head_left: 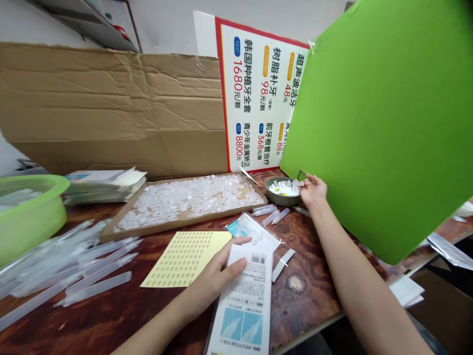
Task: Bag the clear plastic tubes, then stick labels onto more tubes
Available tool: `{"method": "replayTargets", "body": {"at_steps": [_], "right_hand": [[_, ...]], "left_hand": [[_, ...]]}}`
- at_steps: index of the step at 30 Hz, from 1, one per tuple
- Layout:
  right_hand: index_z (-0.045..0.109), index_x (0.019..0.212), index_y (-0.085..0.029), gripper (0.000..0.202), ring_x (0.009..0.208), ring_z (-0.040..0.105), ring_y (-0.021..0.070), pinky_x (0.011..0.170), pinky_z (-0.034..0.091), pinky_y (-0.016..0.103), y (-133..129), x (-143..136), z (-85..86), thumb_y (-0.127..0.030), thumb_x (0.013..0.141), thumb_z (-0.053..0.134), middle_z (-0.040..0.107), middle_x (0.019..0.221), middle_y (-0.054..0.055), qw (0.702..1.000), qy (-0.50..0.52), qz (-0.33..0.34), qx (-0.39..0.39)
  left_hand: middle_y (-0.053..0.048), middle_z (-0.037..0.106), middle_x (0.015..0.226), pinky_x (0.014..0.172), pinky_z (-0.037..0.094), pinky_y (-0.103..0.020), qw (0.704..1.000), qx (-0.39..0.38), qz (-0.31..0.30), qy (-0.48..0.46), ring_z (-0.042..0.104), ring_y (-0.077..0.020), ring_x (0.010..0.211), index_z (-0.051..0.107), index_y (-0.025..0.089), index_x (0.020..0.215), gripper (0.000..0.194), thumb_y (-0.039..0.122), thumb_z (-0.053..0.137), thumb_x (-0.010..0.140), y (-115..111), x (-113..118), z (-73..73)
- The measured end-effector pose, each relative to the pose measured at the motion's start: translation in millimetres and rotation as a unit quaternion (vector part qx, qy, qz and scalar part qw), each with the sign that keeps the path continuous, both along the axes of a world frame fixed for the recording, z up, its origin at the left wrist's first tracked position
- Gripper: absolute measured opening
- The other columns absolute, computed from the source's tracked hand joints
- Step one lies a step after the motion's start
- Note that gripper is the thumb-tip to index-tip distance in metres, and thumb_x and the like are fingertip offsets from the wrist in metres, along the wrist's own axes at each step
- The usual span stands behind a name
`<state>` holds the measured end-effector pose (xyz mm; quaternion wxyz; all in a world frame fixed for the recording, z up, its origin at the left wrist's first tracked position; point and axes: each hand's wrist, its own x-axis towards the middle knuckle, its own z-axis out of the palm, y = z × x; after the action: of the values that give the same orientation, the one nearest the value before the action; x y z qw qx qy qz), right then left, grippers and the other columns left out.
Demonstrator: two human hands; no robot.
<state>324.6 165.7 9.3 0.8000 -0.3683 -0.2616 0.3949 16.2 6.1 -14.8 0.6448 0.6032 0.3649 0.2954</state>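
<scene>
My left hand (218,271) grips a flat printed packet (246,296) in clear plastic, its thumb on top. The packet's face is white with small print, a barcode and two blue pictures. Past its far end lies another clear bag with a white and blue card (254,231), partly covered. Over the right rim of a small grey-green bowl (283,199), my right hand (314,191) pinches a small whitish strip (300,184). Several white strips and a few yellow bits (284,187) fill the bowl.
Left of the packet lies a yellow sticker sheet (185,259). Behind it is a cardboard tray (162,228) of small translucent pieces. Translucent tubes (99,283) and a green basin (40,217) occupy the left. A green board (377,123) stands close beside my right arm.
</scene>
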Motion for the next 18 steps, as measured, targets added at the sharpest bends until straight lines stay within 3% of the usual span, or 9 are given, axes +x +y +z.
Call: {"method": "replayTargets", "body": {"at_steps": [3, 6, 11, 18], "right_hand": [[0.046, 0.068, -0.021, 0.01, 0.046, 0.052, 0.0112, 0.062, 0.05, 0.027, -1, 4, 1.8, -0.019, 0.077, 0.052, 0.045, 0.045, -0.008, 0.998, -0.038, -0.023, -0.034], [0.047, 0.072, -0.021, 0.012, 0.049, 0.056, 0.0122, 0.055, 0.048, 0.024, -6, 8, 1.6, -0.01, 0.077, 0.047, 0.054, 0.048, -0.006, 0.994, -0.065, -0.056, -0.069], [0.043, 0.072, -0.021, 0.014, 0.05, 0.059, 0.0134, 0.051, 0.046, 0.024, -13, 12, 0.3, -0.008, 0.076, 0.044, 0.056, 0.049, -0.005, 0.99, -0.07, -0.063, -0.104], [0.044, 0.078, -0.022, 0.004, 0.067, 0.066, 0.016, 0.06, 0.051, 0.028, -17, 6, 6.1, -0.021, 0.079, 0.049, 0.064, 0.074, -0.001, 0.991, -0.107, -0.014, -0.078]], "left_hand": [[-0.007, 0.058, 0.113, 0.075, 0.046, -0.029, 1.0, 0.018, 0.006, 0.009, 0.058, -0.0209, 0.09, 0.04, 0.022, 0.129, 0.055, 0.047, 0.055, 0.083, -1, 0, -1.0], [-0.006, 0.063, 0.098, 0.07, 0.046, -0.028, 0.996, 0.084, 0.038, 0.013, 0.059, -0.0206, 0.084, 0.044, 0.019, 0.122, 0.05, 0.047, 0.055, 0.082, -4, 2, -1.2], [-0.005, 0.064, 0.089, 0.064, 0.047, -0.026, 0.986, 0.123, 0.114, -0.012, 0.06, -0.0199, 0.078, 0.045, 0.019, 0.116, 0.044, 0.046, 0.055, 0.082, -11, 4, 1.2], [-0.006, 0.064, 0.096, 0.067, 0.047, -0.027, 0.988, 0.144, 0.054, 0.014, 0.06, -0.0197, 0.082, 0.044, 0.019, 0.119, 0.044, 0.045, 0.053, 0.084, -9, 0, -0.6]]}}
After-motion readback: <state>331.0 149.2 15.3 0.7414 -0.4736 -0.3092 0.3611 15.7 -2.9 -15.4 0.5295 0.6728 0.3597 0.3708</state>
